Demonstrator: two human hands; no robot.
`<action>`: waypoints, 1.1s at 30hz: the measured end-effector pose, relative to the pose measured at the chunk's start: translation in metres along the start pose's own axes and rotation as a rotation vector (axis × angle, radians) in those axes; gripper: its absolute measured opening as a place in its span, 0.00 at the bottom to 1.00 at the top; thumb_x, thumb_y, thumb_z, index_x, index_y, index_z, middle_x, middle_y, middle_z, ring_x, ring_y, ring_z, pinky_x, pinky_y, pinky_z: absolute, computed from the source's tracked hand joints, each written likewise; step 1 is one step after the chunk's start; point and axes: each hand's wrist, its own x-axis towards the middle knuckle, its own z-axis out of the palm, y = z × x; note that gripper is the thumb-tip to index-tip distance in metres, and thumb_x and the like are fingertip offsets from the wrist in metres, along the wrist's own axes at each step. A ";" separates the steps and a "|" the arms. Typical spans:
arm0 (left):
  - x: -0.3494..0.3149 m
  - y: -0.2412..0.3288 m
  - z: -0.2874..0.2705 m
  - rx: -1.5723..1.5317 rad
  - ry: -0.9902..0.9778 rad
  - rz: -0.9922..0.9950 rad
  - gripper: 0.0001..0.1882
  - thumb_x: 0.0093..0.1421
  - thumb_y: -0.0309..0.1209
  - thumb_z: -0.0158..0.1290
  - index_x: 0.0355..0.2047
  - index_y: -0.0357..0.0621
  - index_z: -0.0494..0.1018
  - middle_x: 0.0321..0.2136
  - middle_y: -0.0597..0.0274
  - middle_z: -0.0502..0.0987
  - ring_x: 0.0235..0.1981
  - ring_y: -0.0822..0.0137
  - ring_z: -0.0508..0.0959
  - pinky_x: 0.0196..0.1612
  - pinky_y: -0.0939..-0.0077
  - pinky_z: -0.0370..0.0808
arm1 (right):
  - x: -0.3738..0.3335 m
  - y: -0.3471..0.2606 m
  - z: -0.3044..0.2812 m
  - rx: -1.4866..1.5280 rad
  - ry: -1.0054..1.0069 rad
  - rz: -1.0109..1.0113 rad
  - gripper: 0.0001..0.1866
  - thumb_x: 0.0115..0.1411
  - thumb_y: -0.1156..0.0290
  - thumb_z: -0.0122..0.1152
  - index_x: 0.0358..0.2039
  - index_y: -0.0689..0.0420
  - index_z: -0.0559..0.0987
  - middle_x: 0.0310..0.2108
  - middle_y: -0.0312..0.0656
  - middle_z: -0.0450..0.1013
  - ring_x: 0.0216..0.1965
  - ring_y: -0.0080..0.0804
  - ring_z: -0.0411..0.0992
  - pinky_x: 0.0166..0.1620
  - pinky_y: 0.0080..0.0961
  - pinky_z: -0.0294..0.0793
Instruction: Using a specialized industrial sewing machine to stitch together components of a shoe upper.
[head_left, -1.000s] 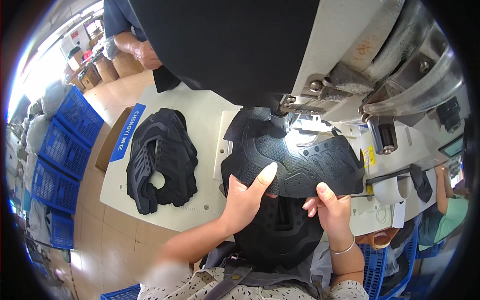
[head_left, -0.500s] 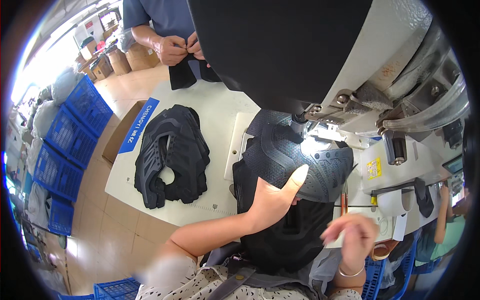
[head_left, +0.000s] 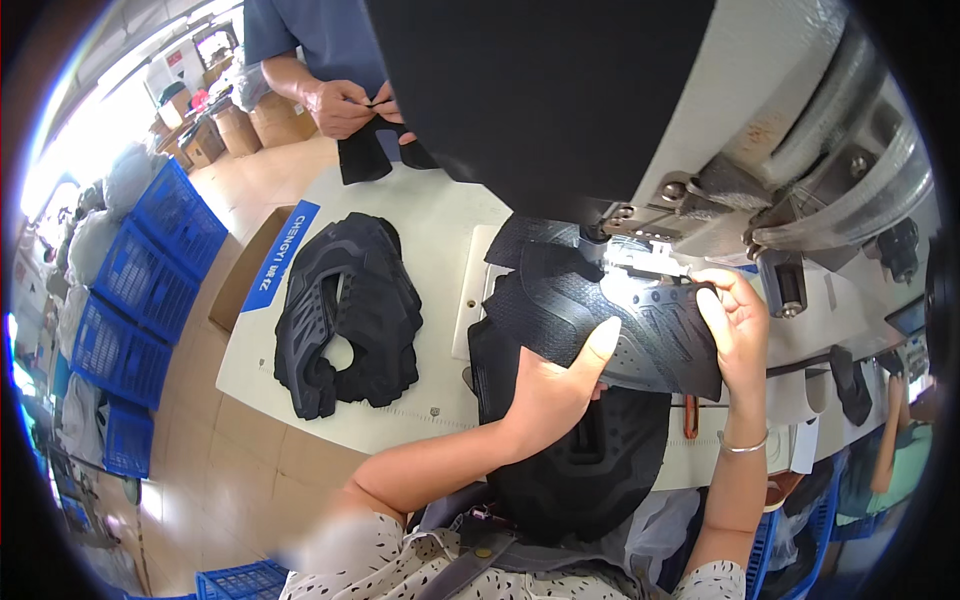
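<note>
A dark shoe upper (head_left: 660, 350) with a row of eyelets lies under the lit needle area of a sewing machine (head_left: 690, 190). My left hand (head_left: 560, 395) grips its near edge, thumb on top and fingers mostly hidden beneath. At the upper's right end, my right hand (head_left: 738, 325) pinches the edge between thumb and fingers. Below, more black uppers (head_left: 600, 470) lie in a pile at the table's near edge, partly over my lap. To the left, another stack of uppers (head_left: 350, 300) rests on the white table (head_left: 440, 250).
Across the table, another person's hands (head_left: 350, 108) hold a small black piece. An orange-handled tool (head_left: 691, 415) lies right of the pile. Blue crates (head_left: 125, 320) line the left side, and a cardboard box (head_left: 235, 270) stands beside the table.
My right hand has moved up from the table's near edge and taken hold of the upper's right end. My left hand keeps its grip, and the upper has shifted slightly.
</note>
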 end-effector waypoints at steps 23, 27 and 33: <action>0.019 0.010 -0.016 0.076 -0.098 0.038 0.09 0.56 0.31 0.51 0.24 0.38 0.70 0.16 0.69 0.70 0.11 0.79 0.66 0.14 0.85 0.62 | -0.019 -0.006 0.005 0.120 0.015 0.025 0.13 0.58 0.73 0.52 0.42 0.64 0.72 0.34 0.35 0.72 0.33 0.15 0.66 0.40 0.12 0.64; 0.027 0.014 -0.022 0.099 -0.113 -0.016 0.10 0.56 0.31 0.50 0.21 0.37 0.70 0.15 0.69 0.70 0.12 0.79 0.66 0.14 0.85 0.62 | -0.025 -0.012 0.010 0.165 0.078 0.047 0.06 0.56 0.76 0.56 0.33 0.64 0.74 0.21 0.28 0.68 0.22 0.10 0.63 0.26 0.10 0.61; 0.032 0.006 -0.030 0.026 -0.134 -0.038 0.13 0.58 0.34 0.49 0.20 0.39 0.72 0.15 0.72 0.70 0.14 0.81 0.67 0.17 0.85 0.64 | -0.051 -0.035 0.013 0.086 -0.024 0.103 0.13 0.57 0.74 0.52 0.43 0.63 0.72 0.18 0.27 0.63 0.16 0.09 0.57 0.20 0.06 0.58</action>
